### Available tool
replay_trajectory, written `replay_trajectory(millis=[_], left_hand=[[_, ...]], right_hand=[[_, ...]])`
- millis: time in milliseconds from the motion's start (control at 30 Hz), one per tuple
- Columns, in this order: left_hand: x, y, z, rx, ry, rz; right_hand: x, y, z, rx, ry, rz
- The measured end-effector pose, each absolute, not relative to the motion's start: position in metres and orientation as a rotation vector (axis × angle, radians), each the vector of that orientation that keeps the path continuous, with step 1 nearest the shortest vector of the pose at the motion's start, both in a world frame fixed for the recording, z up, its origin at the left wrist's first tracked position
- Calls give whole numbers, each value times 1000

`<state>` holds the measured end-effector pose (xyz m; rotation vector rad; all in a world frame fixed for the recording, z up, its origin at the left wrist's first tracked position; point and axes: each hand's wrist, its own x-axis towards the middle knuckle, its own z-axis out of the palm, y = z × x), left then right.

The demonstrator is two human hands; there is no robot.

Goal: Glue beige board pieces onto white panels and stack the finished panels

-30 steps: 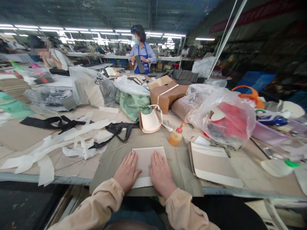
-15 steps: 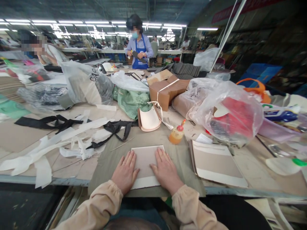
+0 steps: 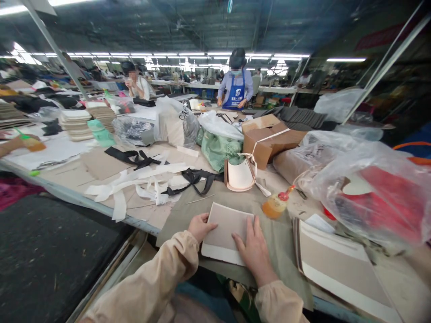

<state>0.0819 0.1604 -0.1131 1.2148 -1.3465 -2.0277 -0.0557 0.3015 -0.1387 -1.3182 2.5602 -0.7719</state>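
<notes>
A beige rectangular panel with a pale band along its near edge [image 3: 227, 229] is in front of me, over a grey-green sheet [image 3: 283, 251]. My left hand [image 3: 202, 227] grips its left edge, thumb on top and the other fingers curled at the side, partly hidden. On the right part of the panel my right hand [image 3: 254, 246] lies with its fingers stretched out and thumb apart. A squeeze bottle of orange liquid with a red tip [image 3: 276, 204] stands beyond that hand. To the right is a stack of similar panels [image 3: 340, 260].
White strips [image 3: 141, 179] and black strips [image 3: 195, 180] lie to the left. Curved pale pieces tied in a bundle [image 3: 239, 175], a brown wrapped bundle [image 3: 269, 143] and plastic bags [image 3: 380, 184] stand behind. A co-worker in a blue apron [image 3: 235, 89] is across the table.
My left hand has gone from lying flat on the panel to gripping its left edge. The panel is now turned slightly. My view has swung to the left.
</notes>
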Motion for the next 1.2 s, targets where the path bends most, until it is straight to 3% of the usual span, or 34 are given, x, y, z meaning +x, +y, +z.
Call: replay_trajectory(millis=[133, 233, 433, 533, 700, 900, 1067, 1200], left_hand=[[89, 169, -103, 1158, -1146, -2207], [96, 177, -91, 1106, -1026, -2311], [107, 186, -76, 924, -725, -2496], [110, 183, -77, 984, -828, -2454], [109, 165, -89, 1196, -1458, -2089], [105, 150, -95, 1269, -1894, -1540], [108, 180, -92, 768, -2721, -610], [110, 203, -100, 473, -2972, -420]], right_hand=[[-64, 311, -128, -865, 2399, -1262], [-65, 320, -112, -515, 1975, -1505], [-55, 327, -92, -236, 1417, -1632], [-54, 323, -95, -235, 1393, -1605], [-57, 309, -110, -520, 1869, -1492], [-57, 297, -117, -964, 2555, -887], [-52, 292, -118, -1065, 2681, -521], [-45, 289, -121, -1142, 2854, -270]])
